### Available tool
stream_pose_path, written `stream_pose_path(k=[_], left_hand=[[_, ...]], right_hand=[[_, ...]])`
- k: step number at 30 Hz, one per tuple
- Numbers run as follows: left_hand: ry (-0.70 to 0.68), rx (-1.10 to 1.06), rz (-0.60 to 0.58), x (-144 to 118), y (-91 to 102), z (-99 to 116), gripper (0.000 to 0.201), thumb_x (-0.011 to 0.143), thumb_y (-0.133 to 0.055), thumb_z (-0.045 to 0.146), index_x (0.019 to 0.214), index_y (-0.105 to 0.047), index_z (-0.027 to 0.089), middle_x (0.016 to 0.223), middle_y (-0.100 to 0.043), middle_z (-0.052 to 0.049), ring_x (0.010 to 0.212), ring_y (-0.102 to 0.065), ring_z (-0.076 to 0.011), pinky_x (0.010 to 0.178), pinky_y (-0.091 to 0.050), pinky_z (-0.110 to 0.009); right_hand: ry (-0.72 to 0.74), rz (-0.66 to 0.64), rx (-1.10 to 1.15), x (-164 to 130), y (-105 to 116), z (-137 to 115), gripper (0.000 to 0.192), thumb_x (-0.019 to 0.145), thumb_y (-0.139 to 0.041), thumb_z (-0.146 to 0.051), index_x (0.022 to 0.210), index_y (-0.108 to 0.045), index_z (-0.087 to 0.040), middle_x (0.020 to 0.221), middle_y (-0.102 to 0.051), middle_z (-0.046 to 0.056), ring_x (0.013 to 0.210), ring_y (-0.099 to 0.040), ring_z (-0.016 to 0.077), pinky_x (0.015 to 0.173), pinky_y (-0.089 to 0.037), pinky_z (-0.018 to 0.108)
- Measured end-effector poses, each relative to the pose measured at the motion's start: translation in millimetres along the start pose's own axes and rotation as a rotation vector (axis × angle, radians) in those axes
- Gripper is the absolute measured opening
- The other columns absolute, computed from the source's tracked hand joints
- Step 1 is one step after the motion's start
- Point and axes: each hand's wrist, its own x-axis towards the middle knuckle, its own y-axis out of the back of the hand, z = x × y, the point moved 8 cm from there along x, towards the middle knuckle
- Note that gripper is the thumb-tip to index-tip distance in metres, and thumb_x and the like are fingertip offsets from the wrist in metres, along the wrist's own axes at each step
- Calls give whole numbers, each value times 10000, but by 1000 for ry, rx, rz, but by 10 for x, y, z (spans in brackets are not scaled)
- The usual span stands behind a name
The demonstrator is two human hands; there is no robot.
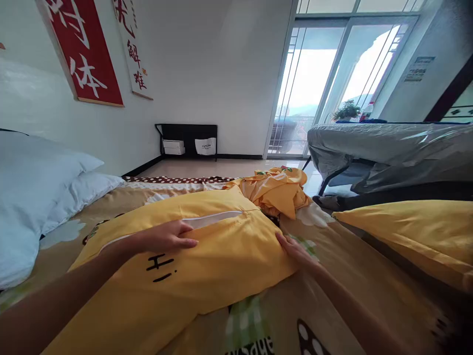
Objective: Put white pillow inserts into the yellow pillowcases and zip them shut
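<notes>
The yellow pillow [207, 266] lies flat on the bed [354, 291], in the centre of the view, its long axis running from lower left to upper right. Black lettering is printed on its near face, and a white strip of inner pillow shows along the open seam at its upper edge.

Left hand [166, 239]: rests palm down on top of the yellow pillow, just below the white seam. The fingers are extended and lie flat on the fabric; the grip is open, nothing is enclosed. The pillow lies directly under this hand and extends beyond it on all sides.

Right hand [295, 251]: placed at the right-hand edge of the yellow pillow, fingers stretched against the side of the cover. The fingertips touch the fabric; the grip is open and does not pinch the cover. The pillow lies to the left of this hand.

Surroundings: a crumpled yellow cloth [277, 190] lies on the bed beyond the pillow, near its far corner. A second yellow pillow [410, 231] lies at the right, well apart. White pillows [40, 182] are stacked at the left, against the wall
</notes>
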Motion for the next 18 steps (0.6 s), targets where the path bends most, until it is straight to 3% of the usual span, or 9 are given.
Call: stream_pose_path(k=[3,5,7,10,12,15,18], left_hand=[[-60,157,399,-65,274,192,329,834,-431,426,610,-468,187,574,-480,32,579,-414,-114,553,-293,-215],[-44,157,578,-84,394,162,350,874,-374,422,621,-447,191,576,-474,23,587,-431,-123,566,-302,-225],[11,236,582,-45,338,-2,377,897,-364,428,622,-454,187,566,-488,14,574,-452,-128,566,-295,-234],[91,480,475,15,33,-297,390,937,-328,414,712,-548,183,609,-593,-22,594,-544,-163,579,-286,-254],[95,566,446,9,-144,-384,391,960,-290,397,812,-588,192,719,-671,-51,662,-608,-192,597,-300,-265],[97,562,467,-45,-184,-330,374,967,-283,386,870,-594,202,832,-702,-56,745,-638,-209,629,-339,-273],[68,647,577,-111,-51,-154,336,952,-321,388,947,-596,196,929,-682,-74,877,-614,-236,763,-391,-318]], right_hand=[[49,49,-58,19,-59,-90,569,898,-277,-536,789,-655,-125,847,-697,124,771,-628,234,641,-448,292],[82,96,-112,17,13,-93,548,905,-272,-518,771,-634,-129,830,-686,132,772,-615,238,645,-423,295],[103,129,-169,13,103,-20,523,917,-266,-486,773,-626,-135,837,-680,145,795,-608,246,668,-406,307],[114,114,-244,0,153,143,487,928,-277,-425,766,-638,-141,843,-682,163,806,-614,255,699,-396,331],[113,87,-280,-9,149,201,473,930,-291,-404,775,-650,-138,851,-685,172,803,-623,260,716,-399,352],[108,90,-303,-1,166,143,493,939,-280,-428,858,-659,-122,880,-682,184,833,-630,272,748,-406,385],[128,86,-242,22,111,-22,497,948,-267,-451,965,-657,-143,917,-691,148,868,-637,235,763,-422,344]])
